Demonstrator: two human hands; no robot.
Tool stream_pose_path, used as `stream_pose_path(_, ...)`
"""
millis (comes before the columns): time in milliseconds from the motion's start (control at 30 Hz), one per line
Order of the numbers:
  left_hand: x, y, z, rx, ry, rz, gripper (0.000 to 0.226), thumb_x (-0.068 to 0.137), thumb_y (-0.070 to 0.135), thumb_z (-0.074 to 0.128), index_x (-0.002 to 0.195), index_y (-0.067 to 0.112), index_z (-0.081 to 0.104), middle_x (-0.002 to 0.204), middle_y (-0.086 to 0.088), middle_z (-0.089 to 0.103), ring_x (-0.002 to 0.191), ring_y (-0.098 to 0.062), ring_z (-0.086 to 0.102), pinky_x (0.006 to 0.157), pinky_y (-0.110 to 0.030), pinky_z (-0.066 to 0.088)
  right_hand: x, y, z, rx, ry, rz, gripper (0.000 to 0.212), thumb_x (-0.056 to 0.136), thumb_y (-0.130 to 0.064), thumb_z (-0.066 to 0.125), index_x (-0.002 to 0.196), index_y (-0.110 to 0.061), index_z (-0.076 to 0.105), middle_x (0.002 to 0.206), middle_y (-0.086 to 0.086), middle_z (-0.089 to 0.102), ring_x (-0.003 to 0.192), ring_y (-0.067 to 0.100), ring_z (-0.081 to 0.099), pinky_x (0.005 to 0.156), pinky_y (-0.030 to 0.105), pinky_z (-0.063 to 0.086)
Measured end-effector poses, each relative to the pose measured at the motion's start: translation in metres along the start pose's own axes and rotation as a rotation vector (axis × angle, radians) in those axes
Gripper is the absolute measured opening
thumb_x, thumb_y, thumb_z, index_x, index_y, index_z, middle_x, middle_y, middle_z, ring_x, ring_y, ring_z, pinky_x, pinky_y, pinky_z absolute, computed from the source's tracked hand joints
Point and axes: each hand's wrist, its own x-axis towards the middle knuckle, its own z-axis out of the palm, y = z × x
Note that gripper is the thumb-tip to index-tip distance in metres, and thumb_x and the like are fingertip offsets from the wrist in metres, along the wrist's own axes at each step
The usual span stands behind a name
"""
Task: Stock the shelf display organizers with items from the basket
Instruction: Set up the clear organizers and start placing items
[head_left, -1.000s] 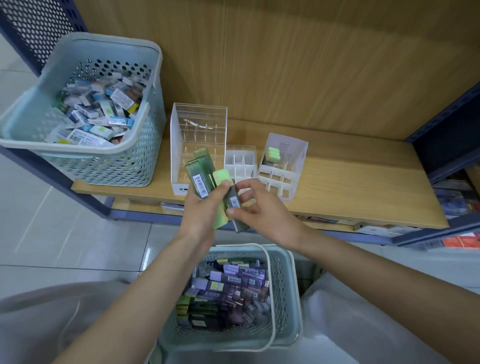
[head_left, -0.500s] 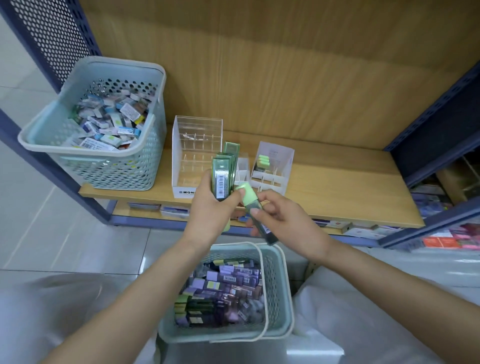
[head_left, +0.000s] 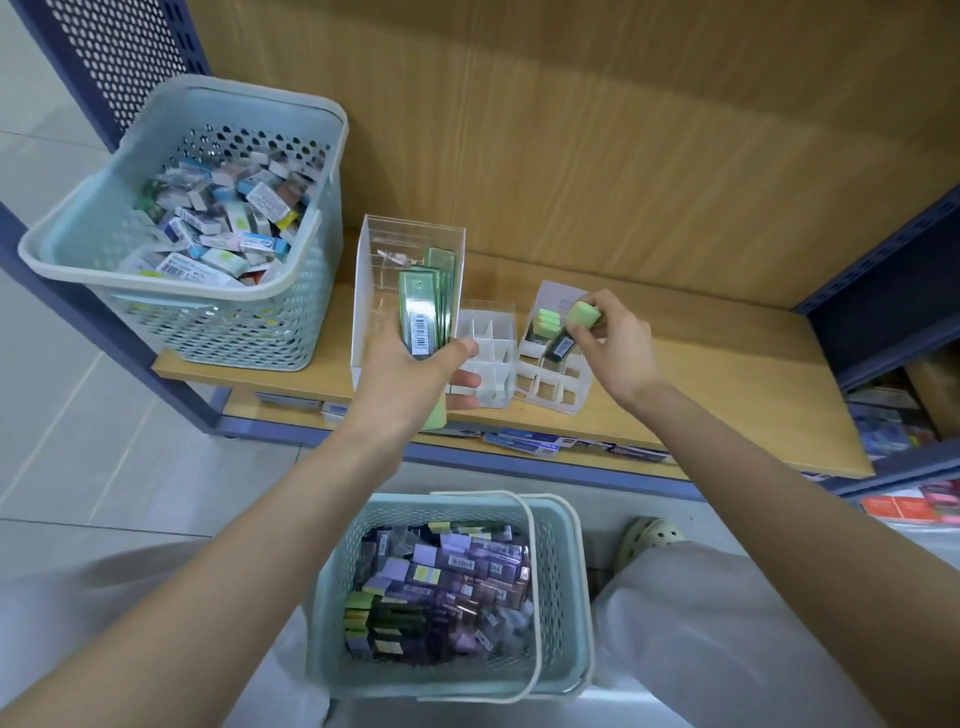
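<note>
Pinching a green-capped box (head_left: 570, 330) is the right hand (head_left: 614, 349); left hand (head_left: 406, 387) grips flat packs (head_left: 425, 307).

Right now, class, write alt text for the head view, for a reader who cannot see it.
The right hand holds a green-capped item over a divided organizer on a wooden shelf; the left hand grips a stack of green packs. A shelf basket and a lower basket hold more stock.
</note>
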Motion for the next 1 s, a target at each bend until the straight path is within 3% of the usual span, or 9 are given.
stream_pose_path(100,0.008,-0.003,0.005,-0.025,-0.006,-0.047,0.023,0.089,0.009,0.06,0.109,0.017,0.051,0.1,-0.012,0.065,0.06,-0.01,0.064,0.053,-0.026,0.055,0.02,0.008,0.011,-0.02,0.091,-0.005,0.015,0.092,-0.016,0.057,0.106,-0.01,0.06,0.098,0.009,0.065,0.083,0.019,0.059,0.074,0.033,0.05)
stream_pose_path(200,0.014,-0.002,0.009,-0.03,0.0,-0.08,0.029,0.09,0.01,0.061,0.115,0.015,0.049,0.099,-0.009,0.065,0.058,-0.01,0.065,0.053,-0.027,0.056,0.03,0.011,0.014,0.031,0.167,-0.048,0.009,0.092,-0.016,0.059,0.098,-0.01,0.059,0.094,0.006,0.064,0.079,0.016,0.058,0.071,0.029,0.049)
stream_pose_path(433,0.019,0.002,0.02,-0.049,-0.032,-0.099,0.022,0.089,0.009,0.061,0.093,0.027,0.048,0.101,-0.011,0.066,0.059,-0.011,0.064,0.053,-0.028,0.057,0.039,0.029,0.026,-0.038,0.074,-0.074,0.014,0.086,-0.012,0.065,0.099,-0.011,0.059,0.087,0.007,0.064,0.075,0.018,0.061,0.071,0.039,0.052)
stream_pose_path(600,0.023,0.0,0.024,-0.044,-0.035,-0.106,0.021,0.09,0.009,0.06,0.101,0.023,0.049,0.092,-0.007,0.067,0.056,-0.008,0.064,0.052,-0.027,0.057,0.046,0.031,0.037,-0.163,0.021,-0.148,0.022,0.095,-0.011,0.054,0.113,-0.005,0.064,0.11,0.008,0.054,0.09,0.016,0.054,0.082,0.022,0.042)
stream_pose_path(733,0.022,0.0,0.025,-0.042,-0.042,-0.107,0.023,0.09,0.009,0.059,0.108,0.019,0.049,0.092,-0.006,0.067,0.056,-0.008,0.064,0.051,-0.026,0.056,0.048,0.029,0.037,-0.144,0.065,-0.165,0.015,0.092,-0.012,0.058,0.105,-0.005,0.061,0.104,0.008,0.058,0.088,0.021,0.057,0.08,0.038,0.049)
stream_pose_path(900,0.02,0.001,0.027,-0.059,-0.04,-0.109,0.021,0.091,0.01,0.058,0.109,0.017,0.05,0.09,-0.006,0.068,0.058,-0.011,0.063,0.051,-0.026,0.055,0.052,0.026,0.034,-0.332,0.1,-0.147,0.017,0.091,-0.014,0.057,0.107,-0.008,0.061,0.106,0.009,0.056,0.1,0.028,0.054,0.073,0.033,0.045)
stream_pose_path(1000,0.014,0.006,0.029,-0.094,-0.044,-0.121,0.012,0.093,0.012,0.056,0.096,0.022,0.05,0.09,-0.006,0.068,0.063,-0.015,0.063,0.05,-0.027,0.056,0.049,0.018,0.032,-0.396,0.061,-0.127,0.024,0.093,-0.011,0.05,0.116,-0.008,0.057,0.113,0.011,0.054,0.104,0.03,0.052,0.078,0.036,0.045)
